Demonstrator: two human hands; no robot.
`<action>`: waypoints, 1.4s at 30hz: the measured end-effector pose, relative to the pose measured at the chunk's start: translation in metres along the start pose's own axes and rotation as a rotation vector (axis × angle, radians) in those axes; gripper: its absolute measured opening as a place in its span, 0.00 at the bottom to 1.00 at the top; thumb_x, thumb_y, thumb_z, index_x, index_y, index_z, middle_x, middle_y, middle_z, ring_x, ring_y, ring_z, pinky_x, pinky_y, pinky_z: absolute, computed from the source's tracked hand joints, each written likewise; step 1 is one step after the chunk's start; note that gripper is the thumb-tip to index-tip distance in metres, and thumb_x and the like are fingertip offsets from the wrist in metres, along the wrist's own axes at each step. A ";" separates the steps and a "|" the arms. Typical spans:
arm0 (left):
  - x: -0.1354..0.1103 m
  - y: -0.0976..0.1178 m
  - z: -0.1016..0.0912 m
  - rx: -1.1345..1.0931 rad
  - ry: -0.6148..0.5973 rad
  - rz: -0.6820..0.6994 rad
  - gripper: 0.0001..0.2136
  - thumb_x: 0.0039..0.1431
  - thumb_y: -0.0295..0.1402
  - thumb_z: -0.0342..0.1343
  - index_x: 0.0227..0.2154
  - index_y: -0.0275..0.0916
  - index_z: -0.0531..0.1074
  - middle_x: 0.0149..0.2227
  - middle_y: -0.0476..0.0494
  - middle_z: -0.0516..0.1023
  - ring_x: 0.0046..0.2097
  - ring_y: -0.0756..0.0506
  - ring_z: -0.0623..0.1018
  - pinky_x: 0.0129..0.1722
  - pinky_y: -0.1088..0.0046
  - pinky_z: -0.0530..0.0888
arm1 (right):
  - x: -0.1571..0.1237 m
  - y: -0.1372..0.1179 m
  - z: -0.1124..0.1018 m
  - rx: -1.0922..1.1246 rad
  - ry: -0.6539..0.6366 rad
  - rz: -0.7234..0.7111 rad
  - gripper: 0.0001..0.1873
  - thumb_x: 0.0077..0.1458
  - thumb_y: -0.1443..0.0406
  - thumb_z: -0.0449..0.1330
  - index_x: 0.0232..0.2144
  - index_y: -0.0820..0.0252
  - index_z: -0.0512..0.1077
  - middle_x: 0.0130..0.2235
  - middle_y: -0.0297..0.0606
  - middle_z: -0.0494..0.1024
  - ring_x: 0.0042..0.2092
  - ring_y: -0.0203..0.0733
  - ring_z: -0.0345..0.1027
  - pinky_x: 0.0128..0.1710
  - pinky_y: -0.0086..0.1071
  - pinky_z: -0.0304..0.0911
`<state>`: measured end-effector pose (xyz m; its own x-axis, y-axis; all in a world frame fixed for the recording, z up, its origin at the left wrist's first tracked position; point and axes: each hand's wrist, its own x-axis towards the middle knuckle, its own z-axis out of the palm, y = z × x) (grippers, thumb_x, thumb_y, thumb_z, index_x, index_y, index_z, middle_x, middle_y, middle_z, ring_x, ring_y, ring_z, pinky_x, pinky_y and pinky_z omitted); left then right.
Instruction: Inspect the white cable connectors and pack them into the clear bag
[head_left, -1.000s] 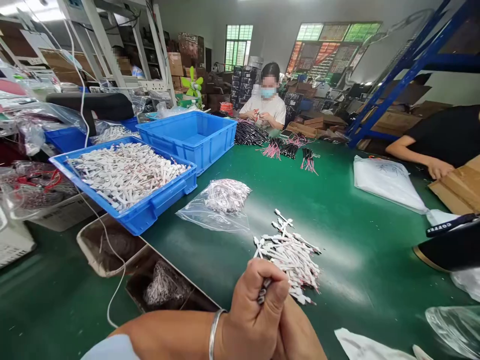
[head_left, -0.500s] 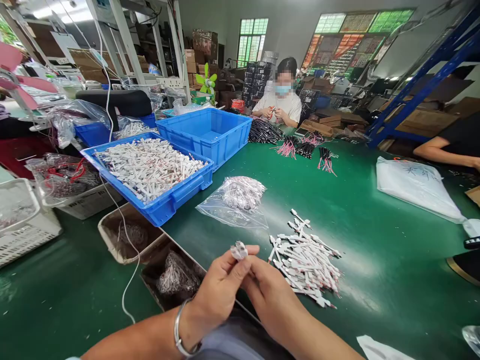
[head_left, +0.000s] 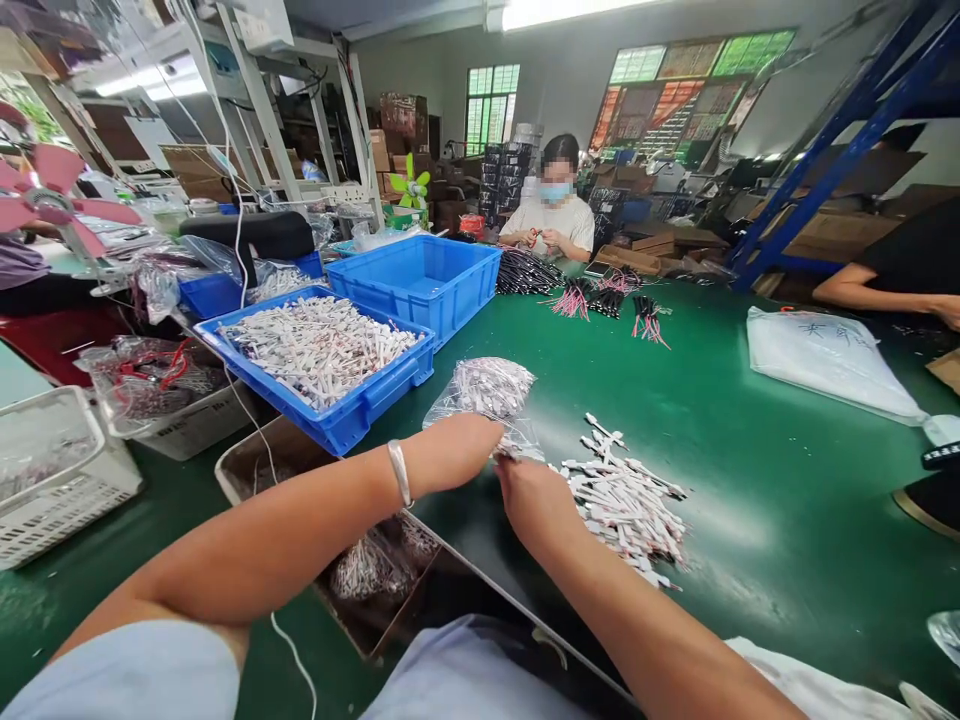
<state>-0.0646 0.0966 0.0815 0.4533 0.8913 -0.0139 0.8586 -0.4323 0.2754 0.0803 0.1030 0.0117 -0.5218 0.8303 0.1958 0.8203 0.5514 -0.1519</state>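
My left hand (head_left: 459,447) and my right hand (head_left: 531,497) reach forward over the green table (head_left: 750,480) and meet at the near edge of a clear plastic bag (head_left: 484,392) filled with small white cable pieces. The fingers of both hands are pinched together at the bag's opening; what they hold is hidden. A silver bangle sits on my left wrist. A loose pile of white cable pieces (head_left: 622,495) lies just right of my right hand.
A blue bin (head_left: 322,355) of white pieces and an empty blue bin (head_left: 416,280) stand at the left. Cardboard trays (head_left: 375,570) sit near my body. A masked person (head_left: 551,210) works across the table; another person's arm (head_left: 885,285) rests at the right beside a white bag (head_left: 825,355).
My hands were close to my body, twisting a small white bundle. Both have since stretched forward to the plastic bag. The view has tilted up slightly.
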 end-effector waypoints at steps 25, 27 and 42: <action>-0.015 0.029 0.012 0.028 -0.126 -0.022 0.08 0.58 0.29 0.44 0.29 0.37 0.67 0.27 0.45 0.74 0.29 0.47 0.71 0.27 0.75 0.62 | -0.045 0.017 -0.001 -0.072 0.155 -0.099 0.11 0.60 0.69 0.49 0.32 0.60 0.71 0.33 0.40 0.75 0.36 0.41 0.66 0.34 0.30 0.57; -0.020 0.030 0.020 0.036 -0.116 -0.024 0.09 0.58 0.28 0.42 0.29 0.37 0.67 0.27 0.45 0.73 0.29 0.46 0.71 0.28 0.74 0.62 | -0.045 0.019 -0.005 -0.080 0.177 -0.083 0.12 0.60 0.68 0.49 0.30 0.59 0.71 0.32 0.40 0.74 0.36 0.42 0.65 0.36 0.31 0.57; -0.047 0.036 0.061 0.237 -0.049 0.137 0.10 0.56 0.21 0.43 0.37 0.30 0.68 0.44 0.29 0.72 0.47 0.39 0.71 0.51 0.59 0.63 | 0.000 0.025 -0.023 -0.179 0.081 0.037 0.12 0.50 0.74 0.53 0.37 0.63 0.71 0.46 0.50 0.73 0.48 0.52 0.61 0.39 0.38 0.54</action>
<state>-0.0401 0.0311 0.0338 0.5753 0.8170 -0.0398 0.8178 -0.5737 0.0459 0.1067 0.1151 0.0303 -0.4762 0.8365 0.2712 0.8707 0.4917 0.0125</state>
